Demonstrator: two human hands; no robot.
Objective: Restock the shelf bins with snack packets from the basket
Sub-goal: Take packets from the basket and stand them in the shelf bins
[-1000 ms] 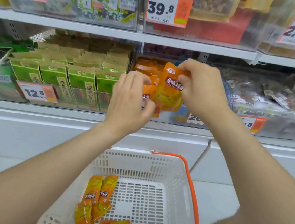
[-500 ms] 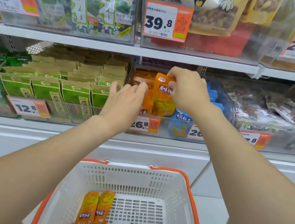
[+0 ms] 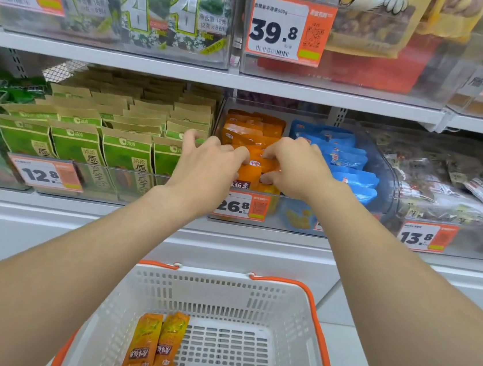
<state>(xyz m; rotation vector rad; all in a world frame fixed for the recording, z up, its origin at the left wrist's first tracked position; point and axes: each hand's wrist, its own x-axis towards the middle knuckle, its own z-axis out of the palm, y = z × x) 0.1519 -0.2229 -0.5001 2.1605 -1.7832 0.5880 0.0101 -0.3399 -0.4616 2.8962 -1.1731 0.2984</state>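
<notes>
Nearest, at 6 o'clock, the basket (image 3: 212, 294) — down to a few loose packets (image 3: 155, 347) heaped toward its 7 o'clock corner, so probably well along, yet not finished. Further out, at 12 o'clock, both hands over the front of the clear bin (image 3: 273, 211). Left hand (image 3: 206, 165): fingers fairly straight and spread, pressing against the held packet (image 3: 252, 172). Right hand (image 3: 294, 168): fingers curled, pinching that packet's top — seemingly settling it upright among the orange row, just above the price tag (image 3: 240, 206). Beyond, at 1 o'clock, blue packets (image 3: 345, 160) alongside.
</notes>
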